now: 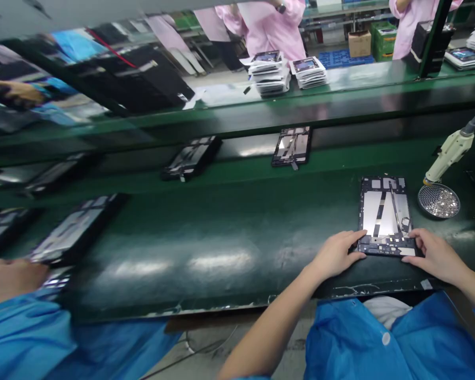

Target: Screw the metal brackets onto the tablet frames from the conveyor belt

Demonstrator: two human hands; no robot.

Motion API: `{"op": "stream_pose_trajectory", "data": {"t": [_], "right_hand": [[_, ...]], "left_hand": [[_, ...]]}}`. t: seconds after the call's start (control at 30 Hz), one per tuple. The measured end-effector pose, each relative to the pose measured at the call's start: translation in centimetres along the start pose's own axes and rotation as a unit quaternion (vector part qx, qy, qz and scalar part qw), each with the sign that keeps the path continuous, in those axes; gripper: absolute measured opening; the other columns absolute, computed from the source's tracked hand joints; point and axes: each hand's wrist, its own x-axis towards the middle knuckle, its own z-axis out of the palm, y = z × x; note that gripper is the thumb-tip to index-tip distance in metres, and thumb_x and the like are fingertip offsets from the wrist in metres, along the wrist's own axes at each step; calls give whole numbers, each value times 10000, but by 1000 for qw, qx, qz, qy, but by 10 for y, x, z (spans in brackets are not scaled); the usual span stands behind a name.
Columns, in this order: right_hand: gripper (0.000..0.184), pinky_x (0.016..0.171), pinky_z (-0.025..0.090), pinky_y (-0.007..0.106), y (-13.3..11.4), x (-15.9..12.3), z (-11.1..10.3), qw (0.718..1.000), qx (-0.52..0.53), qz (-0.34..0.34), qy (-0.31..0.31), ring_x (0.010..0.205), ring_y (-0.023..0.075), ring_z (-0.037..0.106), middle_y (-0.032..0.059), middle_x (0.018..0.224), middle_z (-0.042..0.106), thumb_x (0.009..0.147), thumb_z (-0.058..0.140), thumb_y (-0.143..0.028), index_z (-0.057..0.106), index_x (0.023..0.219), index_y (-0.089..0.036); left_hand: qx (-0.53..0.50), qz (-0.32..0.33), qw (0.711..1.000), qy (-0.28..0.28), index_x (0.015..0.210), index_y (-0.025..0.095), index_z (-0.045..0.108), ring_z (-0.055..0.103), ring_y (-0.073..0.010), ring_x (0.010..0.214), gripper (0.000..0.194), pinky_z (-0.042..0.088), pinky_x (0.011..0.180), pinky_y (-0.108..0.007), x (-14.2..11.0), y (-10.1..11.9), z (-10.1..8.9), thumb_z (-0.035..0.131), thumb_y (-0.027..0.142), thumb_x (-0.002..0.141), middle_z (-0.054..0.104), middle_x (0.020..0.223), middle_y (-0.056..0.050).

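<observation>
An opened tablet [386,211] with its inner boards, silver plates and dark ribbon cables exposed lies face up on the green bench. My left hand [338,254] grips its lower left edge between thumb and fingers. On the opposite side, my right hand [439,257] pinches the lower right corner. Just right of the tablet sits a round dish [438,201] of small silver screws. Above that dish hangs a pale electric screwdriver [449,155], its tip near the dish's rim.
Another opened tablet [292,146] lies by the bench's back ledge, with several more to the left. At far left, a co-worker's hand [13,279] is beside a tablet [75,227]. Paper-interleaved stacks [269,76] stand on the raised shelf [352,82]; people in pink are behind.
</observation>
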Motion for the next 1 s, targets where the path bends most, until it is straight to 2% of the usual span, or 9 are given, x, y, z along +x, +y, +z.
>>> {"op": "stream_pose_trajectory", "data": {"t": [0.1,0.2,0.27,0.33,0.4,0.6,0.83,0.9,1.0], "right_hand": [[420,559,484,289,4,-6,2,998,33,-25,41,603,162,582,-6,799,612,811,791,-431,614,1134,-229],[404,558,498,290,7,-9,5,993,66,-61,79,589,152,553,-1,792,606,845,781,-446,629,1150,-227],[424,574,514,292,8,-9,5,989,90,-76,85,596,150,555,1,793,615,861,778,-463,634,1183,-227],[462,590,524,292,8,-8,3,986,114,-87,83,601,146,562,0,799,628,870,778,-488,632,1220,-225],[485,595,524,285,8,-8,0,983,136,-95,83,607,140,571,1,808,643,873,779,-505,632,1237,-221],[506,555,496,251,12,-6,1,971,212,-75,87,602,120,592,-4,815,679,875,783,-505,621,1253,-211],[448,564,516,254,14,-6,2,966,235,-50,94,593,117,588,11,820,692,892,755,-483,647,1223,-200],[410,562,515,252,11,-5,0,967,228,-52,98,589,116,581,11,806,689,901,743,-473,662,1197,-201],[367,546,510,248,7,-4,-2,969,217,-55,102,582,117,566,13,789,680,908,728,-471,688,1159,-206]], "left_hand": [[3,7,1000,-19,1438,234,621,709,-252,982,544,550,910,-355,3,10,-14,748,376,928,744,1107,-65],[40,32,999,9,1284,210,707,691,-269,1014,452,549,874,-359,16,32,-23,762,462,913,711,1131,-83],[74,85,993,18,1237,203,714,662,-276,1084,416,543,918,-369,30,51,-22,768,458,913,689,1175,-93],[114,145,983,-6,1252,185,695,639,-282,1120,411,531,966,-386,46,67,-16,775,409,917,680,1198,-106],[152,171,973,-34,1251,155,683,632,-293,1111,400,526,976,-403,62,76,-6,773,360,921,680,1182,-124],[118,171,975,-84,1177,166,686,660,-245,1035,209,537,920,-336,78,71,6,653,220,978,691,1074,-95],[57,166,982,-67,1112,171,705,683,-224,999,231,541,923,-337,71,64,-1,513,136,990,727,1072,-93],[33,149,986,-74,1110,174,702,685,-221,995,209,542,920,-333,68,66,-2,537,151,984,734,1071,-84],[51,118,989,-76,1157,177,687,676,-260,1020,250,553,908,-367,64,72,0,700,288,933,715,1099,-98]]}}
